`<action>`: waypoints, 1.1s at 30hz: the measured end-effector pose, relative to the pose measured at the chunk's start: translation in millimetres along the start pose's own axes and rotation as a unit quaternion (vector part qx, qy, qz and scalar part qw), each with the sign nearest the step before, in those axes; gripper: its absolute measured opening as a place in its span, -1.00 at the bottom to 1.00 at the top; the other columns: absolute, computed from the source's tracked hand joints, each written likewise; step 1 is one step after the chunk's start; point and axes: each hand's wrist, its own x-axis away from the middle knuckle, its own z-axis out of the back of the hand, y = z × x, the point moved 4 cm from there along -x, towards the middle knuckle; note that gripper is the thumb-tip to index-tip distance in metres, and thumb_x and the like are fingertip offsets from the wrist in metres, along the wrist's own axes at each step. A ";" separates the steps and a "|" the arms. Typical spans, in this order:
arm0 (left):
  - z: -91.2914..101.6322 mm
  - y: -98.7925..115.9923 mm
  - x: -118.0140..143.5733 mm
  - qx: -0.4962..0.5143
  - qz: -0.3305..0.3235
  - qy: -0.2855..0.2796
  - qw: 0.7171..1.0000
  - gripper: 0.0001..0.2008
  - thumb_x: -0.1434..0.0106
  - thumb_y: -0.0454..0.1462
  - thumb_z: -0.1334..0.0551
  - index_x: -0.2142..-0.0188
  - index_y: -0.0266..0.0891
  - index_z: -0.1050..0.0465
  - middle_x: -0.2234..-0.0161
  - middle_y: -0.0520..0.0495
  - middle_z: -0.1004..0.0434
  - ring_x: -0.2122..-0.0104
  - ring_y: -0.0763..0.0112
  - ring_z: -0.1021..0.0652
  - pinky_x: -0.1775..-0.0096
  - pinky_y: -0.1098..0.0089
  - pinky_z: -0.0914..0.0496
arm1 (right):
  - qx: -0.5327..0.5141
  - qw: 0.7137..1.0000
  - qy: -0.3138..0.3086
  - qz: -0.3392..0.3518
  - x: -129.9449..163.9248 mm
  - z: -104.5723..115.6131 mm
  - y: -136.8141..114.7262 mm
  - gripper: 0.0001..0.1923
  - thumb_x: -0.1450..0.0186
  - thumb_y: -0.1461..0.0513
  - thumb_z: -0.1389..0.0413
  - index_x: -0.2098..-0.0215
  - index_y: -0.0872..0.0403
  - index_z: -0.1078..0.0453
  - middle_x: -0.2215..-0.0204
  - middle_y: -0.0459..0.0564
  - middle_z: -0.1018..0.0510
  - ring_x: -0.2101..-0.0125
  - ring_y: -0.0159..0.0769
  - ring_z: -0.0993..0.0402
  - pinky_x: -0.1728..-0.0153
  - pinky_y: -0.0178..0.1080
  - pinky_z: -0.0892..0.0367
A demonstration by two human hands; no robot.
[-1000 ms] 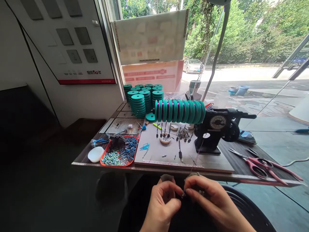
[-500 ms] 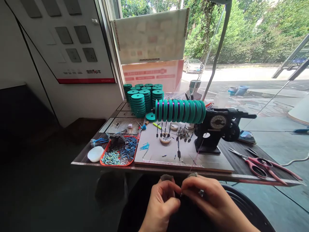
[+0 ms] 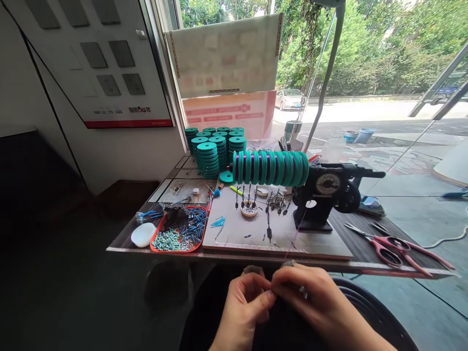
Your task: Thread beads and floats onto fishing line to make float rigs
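Below the table edge, both hands pinch a thin line; whatever sits between fingertips is hidden

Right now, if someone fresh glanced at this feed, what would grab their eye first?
Probably the row of teal spools mounted sideways on the black winding machine at the table's middle, with more teal spool stacks behind to the left. Next, the red tray of small beads at the front left edge and the red scissors on the right. Below the table edge, the left hand and right hand meet in a pinch grip on a thin thread.
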 end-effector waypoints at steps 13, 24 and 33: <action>-5.9 -9.1 4.1 0.167 0.097 0.034 0.981 -0.73 0.35 -0.34 -0.53 0.59 -0.28 -0.55 0.54 0.04 -0.49 0.54 0.59 -0.45 0.48 0.60 -0.29 | -0.137 0.985 0.103 -0.032 26.6 -24.0 18.3 -0.89 -0.22 0.23 -0.13 0.34 -0.01 -0.52 0.49 -0.08 -0.61 0.48 -0.35 -0.53 0.40 -0.40 -0.40; -5.4 0.8 3.4 0.037 0.042 0.015 0.998 -0.75 0.31 -0.26 -0.50 0.62 -0.30 -0.52 0.55 0.06 -0.39 0.59 0.62 -0.30 0.60 0.60 -0.09 | -0.009 0.980 0.197 -0.005 25.0 -5.1 13.6 -0.84 -0.20 0.24 -0.09 0.51 0.07 -0.44 0.62 -0.12 -0.51 0.61 -0.41 -0.43 0.58 -0.43 -0.31; -4.1 6.9 1.0 -0.079 0.013 -0.020 0.997 -0.85 0.23 -0.30 -0.41 0.57 -0.28 -0.54 0.62 0.08 -0.29 0.60 0.59 -0.22 0.60 0.57 -0.05 | 0.340 0.872 0.294 0.194 1.4 25.2 -12.0 -0.68 -0.22 0.34 0.01 0.67 0.06 -0.36 0.78 -0.13 -0.33 0.73 -0.41 -0.23 0.57 -0.32 -0.22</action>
